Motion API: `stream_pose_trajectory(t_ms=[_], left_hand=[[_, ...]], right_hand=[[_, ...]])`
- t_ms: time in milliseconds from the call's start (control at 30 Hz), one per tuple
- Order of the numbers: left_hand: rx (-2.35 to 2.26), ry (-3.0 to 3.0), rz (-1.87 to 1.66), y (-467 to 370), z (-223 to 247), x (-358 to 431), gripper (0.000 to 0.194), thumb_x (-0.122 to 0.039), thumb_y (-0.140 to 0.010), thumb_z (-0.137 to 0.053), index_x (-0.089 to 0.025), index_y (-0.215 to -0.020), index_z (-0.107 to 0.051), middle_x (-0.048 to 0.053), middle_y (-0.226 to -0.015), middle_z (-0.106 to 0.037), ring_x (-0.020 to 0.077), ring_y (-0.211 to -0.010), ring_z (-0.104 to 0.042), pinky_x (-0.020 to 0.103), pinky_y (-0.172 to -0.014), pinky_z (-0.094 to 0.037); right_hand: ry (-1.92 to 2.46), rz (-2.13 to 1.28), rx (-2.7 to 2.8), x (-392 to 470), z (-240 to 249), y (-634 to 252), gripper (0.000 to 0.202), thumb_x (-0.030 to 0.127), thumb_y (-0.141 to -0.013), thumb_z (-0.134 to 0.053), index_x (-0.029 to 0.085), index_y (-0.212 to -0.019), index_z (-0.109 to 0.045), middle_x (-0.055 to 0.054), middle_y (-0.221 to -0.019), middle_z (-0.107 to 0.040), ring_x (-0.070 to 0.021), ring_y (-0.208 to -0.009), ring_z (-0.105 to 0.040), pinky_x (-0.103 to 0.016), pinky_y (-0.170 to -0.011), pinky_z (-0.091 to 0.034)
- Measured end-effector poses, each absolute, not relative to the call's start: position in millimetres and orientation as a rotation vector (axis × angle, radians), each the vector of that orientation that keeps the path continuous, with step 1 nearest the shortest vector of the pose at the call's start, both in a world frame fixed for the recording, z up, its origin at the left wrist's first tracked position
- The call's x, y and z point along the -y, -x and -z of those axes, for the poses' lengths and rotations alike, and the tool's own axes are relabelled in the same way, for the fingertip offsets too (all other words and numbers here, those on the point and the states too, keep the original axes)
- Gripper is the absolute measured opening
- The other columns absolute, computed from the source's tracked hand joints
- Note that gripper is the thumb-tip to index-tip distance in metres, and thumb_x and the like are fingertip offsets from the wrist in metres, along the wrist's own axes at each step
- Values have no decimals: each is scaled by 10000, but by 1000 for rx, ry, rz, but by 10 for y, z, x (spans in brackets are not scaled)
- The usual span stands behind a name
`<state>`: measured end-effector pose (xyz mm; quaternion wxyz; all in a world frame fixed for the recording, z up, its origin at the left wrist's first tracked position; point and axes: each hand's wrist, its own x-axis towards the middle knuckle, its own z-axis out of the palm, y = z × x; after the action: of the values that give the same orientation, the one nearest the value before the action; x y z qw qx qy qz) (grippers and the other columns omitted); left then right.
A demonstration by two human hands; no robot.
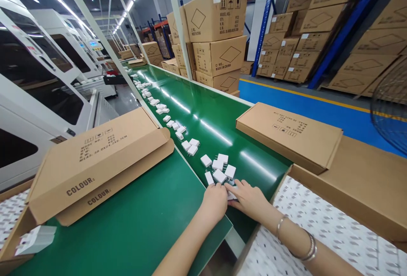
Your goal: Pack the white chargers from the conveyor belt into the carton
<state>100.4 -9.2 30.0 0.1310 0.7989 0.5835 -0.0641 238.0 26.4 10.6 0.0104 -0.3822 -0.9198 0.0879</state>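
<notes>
Several white plug chargers (219,176), some with metal prongs showing, lie in a loose cluster on the green conveyor belt (203,127). At the near end of this cluster my left hand (215,202) is closed, its fingertips down by the chargers; what it holds, if anything, is hidden. Right beside it, my right hand (248,199) has thumb and fingers around a white charger (232,195), partly covered by the fingers. The two hands almost touch.
More chargers (162,108) trail along the belt. Closed cartons lie at left (104,144) and right (286,134). An open carton filled with chargers (337,221) stands by my right arm. A white block (36,240) is at lower left. Stacked boxes (219,51) stand behind.
</notes>
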Motion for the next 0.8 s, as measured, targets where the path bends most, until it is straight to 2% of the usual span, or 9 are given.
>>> stream_pose_trajectory(t_ms=[100,200,267,367,433,500,633,800], left_hand=[[-1696,-2258,172,-1007,-307,105,261,-81,-789,-360,-101,-908,-591,136,-894,-613,249,-912,-556,363,-829,-416],[-1741,-2116,83,-876,-410,92,293,-74,-802,-329,-165,-925,-579,80,-925,-616,205,-879,-576,307,-775,-434],[-1811,-2060,3,-733,-491,41,358,-41,-789,-312,-205,-998,-552,55,-1002,-592,180,-880,-576,275,-740,-435],[-1841,-2076,-44,-534,-537,-103,469,20,-731,-312,-231,-1070,-518,50,-1092,-535,163,-904,-560,247,-709,-429],[-1795,-2117,26,-468,-500,-218,467,33,-703,-331,-230,-1026,-541,50,-1063,-538,172,-933,-543,246,-706,-429],[-1745,-2157,133,-466,-440,-312,394,21,-686,-381,-221,-933,-571,54,-1008,-556,194,-970,-519,257,-717,-431],[-1632,-2215,215,-551,-405,-364,258,-28,-653,-495,-220,-810,-566,39,-924,-590,208,-977,-503,277,-788,-416],[-1627,-2382,194,-646,-508,-332,304,-137,-672,-515,-206,-967,-493,70,-904,-579,246,-939,-507,349,-816,-404]], right_hand=[[1192,-261,2887,-255,-117,-2385,295,400,-782,-581,284,-1053,-551,-81,-921,-597,-259,-847,-534,-258,-500,-414],[1184,-372,2843,-258,-301,-2564,304,423,-779,-578,303,-1058,-559,-64,-913,-605,-264,-879,-531,-271,-525,-428],[1187,-701,2670,-247,-485,-2800,361,473,-788,-542,337,-1121,-531,-52,-1006,-598,-265,-930,-523,-314,-620,-457],[1235,-1425,2055,-160,-697,-3213,473,579,-760,-505,331,-1163,-511,-57,-1109,-568,-270,-936,-534,-365,-724,-459],[1294,-1794,1484,-41,-733,-3429,529,647,-728,-481,304,-1126,-537,-71,-1049,-590,-265,-873,-557,-369,-698,-466],[1282,-2007,991,105,-696,-3549,542,697,-717,-431,308,-1071,-561,-57,-926,-619,-242,-804,-567,-358,-666,-464],[1002,-2138,635,329,-578,-3558,505,707,-738,-362,332,-1006,-569,-15,-767,-602,-186,-693,-545,-299,-596,-434],[798,-2150,599,387,-521,-3491,435,626,-808,-343,291,-979,-561,-8,-701,-560,-147,-619,-507,-269,-583,-393]])
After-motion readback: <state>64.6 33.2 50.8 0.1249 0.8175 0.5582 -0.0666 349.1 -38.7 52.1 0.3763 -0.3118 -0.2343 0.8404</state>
